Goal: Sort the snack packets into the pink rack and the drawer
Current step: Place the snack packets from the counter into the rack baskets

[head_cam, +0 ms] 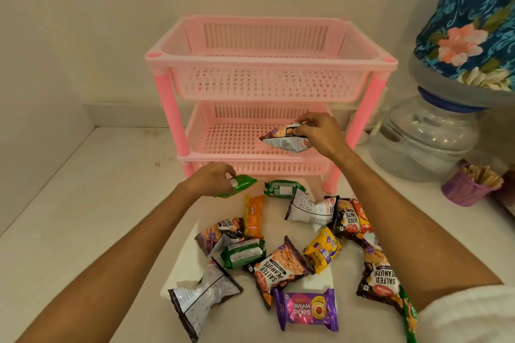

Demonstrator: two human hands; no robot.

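Note:
A pink two-tier rack (267,67) stands at the back of the white counter, both baskets bare. My right hand (320,132) holds a salted peanuts packet (287,139) over the right side of the lower basket (220,139). My left hand (211,178) grips a green packet (241,184) just in front of the rack's lower rim. Several more packets lie on the counter in front: another green packet (284,189), an orange packet (254,216), a yellow packet (322,249), a purple Jim Jam Pops packet (306,309) and several peanut packets (278,267). No drawer is in view.
A water dispenser jar (426,142) with a floral cloth cover (473,19) stands to the right of the rack. A small purple cup (465,189) of sticks sits beside it. Walls close the counter at the back and left.

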